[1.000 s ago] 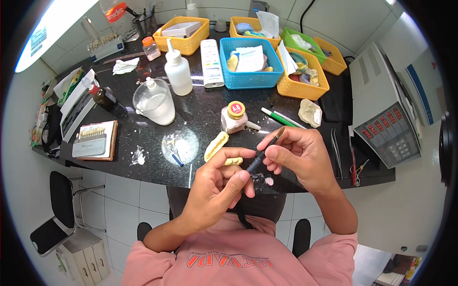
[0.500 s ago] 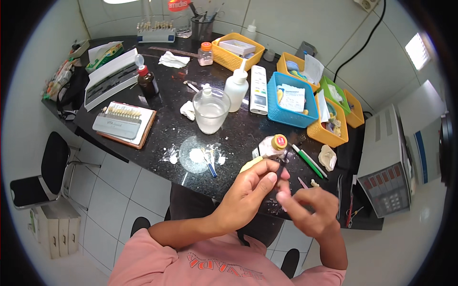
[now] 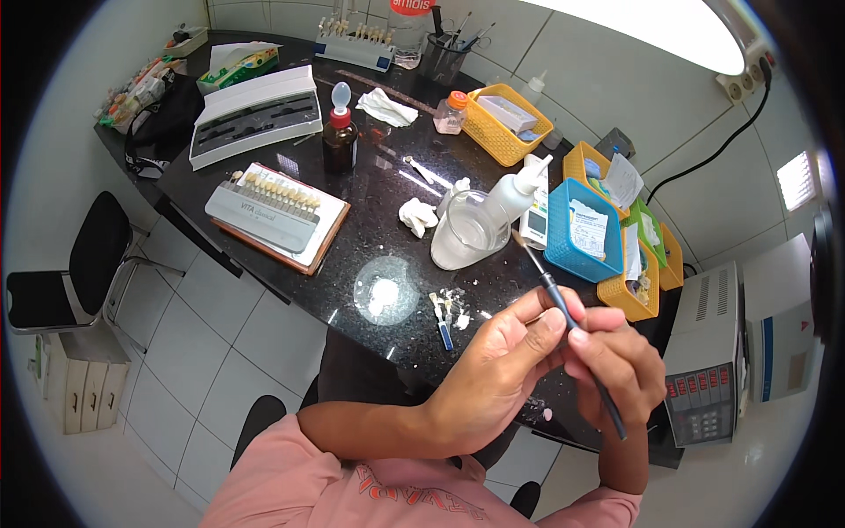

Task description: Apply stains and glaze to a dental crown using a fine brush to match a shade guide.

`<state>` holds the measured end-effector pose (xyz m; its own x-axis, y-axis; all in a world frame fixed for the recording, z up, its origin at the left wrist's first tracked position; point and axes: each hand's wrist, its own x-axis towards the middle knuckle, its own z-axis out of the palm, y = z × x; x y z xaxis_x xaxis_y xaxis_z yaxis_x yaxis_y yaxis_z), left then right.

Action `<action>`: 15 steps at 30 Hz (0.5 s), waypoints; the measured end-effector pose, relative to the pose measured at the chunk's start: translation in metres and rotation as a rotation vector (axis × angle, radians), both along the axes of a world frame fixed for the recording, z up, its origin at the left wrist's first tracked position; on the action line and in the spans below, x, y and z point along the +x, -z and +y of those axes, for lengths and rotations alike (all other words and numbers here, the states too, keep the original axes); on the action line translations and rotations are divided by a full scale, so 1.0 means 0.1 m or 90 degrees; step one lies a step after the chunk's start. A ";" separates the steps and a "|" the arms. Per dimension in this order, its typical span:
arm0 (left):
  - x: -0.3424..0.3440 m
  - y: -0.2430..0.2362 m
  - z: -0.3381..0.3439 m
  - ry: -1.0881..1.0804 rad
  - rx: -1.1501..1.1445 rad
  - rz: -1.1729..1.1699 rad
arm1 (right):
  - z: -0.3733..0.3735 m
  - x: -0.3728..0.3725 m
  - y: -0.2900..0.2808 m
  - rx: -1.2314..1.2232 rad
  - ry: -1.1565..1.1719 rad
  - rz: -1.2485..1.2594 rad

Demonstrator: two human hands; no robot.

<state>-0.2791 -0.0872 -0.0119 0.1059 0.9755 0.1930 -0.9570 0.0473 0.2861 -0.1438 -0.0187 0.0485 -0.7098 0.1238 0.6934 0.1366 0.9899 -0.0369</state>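
Note:
Both hands are raised over the front right of the dark table, gripping a thin brush (image 3: pixel 607 407) with a dark handle, metal ferrule and brownish tip. It slants with the tip pointing away, toward the clear cup. My left hand (image 3: pixel 493 374) is closed, thumb and fingers pinching the brush near its middle. Closed around the handle just behind is my right hand (image 3: pixel 620 365). A clear cup of cloudy liquid (image 3: pixel 458 238) stands beyond them, with a white squeeze bottle (image 3: pixel 512 198) beside it. To the left lies a round glass slab (image 3: pixel 365 295) bearing white powder.
Tooth-coloured tabs with a blue handle (image 3: pixel 444 334) lie near powder crumbs. A tooth shade guide (image 3: pixel 255 224) rests on a book at left, near a brown dropper bottle (image 3: pixel 340 145). Blue (image 3: pixel 572 255) and yellow baskets (image 3: pixel 620 299) stand right, before a grey machine (image 3: pixel 704 352).
The brush has swung into plain view, tip pointing away. My hands have come together around it. The whole view has shifted, and the jar with the yellow lid is now hidden.

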 end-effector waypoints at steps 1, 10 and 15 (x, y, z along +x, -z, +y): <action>-0.04 -0.06 0.02 -0.034 0.004 0.030 | 0.05 -0.08 -0.03 -0.024 -0.011 0.015; -0.28 0.23 -0.40 -0.023 0.068 0.316 | 0.51 -0.61 -0.23 -0.502 0.105 0.093; -0.44 0.31 -0.50 -0.148 0.057 0.418 | 0.80 -0.92 0.03 -0.358 0.121 -0.037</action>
<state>-0.3229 -0.1368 -0.0427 0.0189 0.9702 0.2415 -0.5674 -0.1885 0.8016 -0.2354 0.0611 0.0456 -0.6740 0.5894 0.4453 0.3271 0.7786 -0.5355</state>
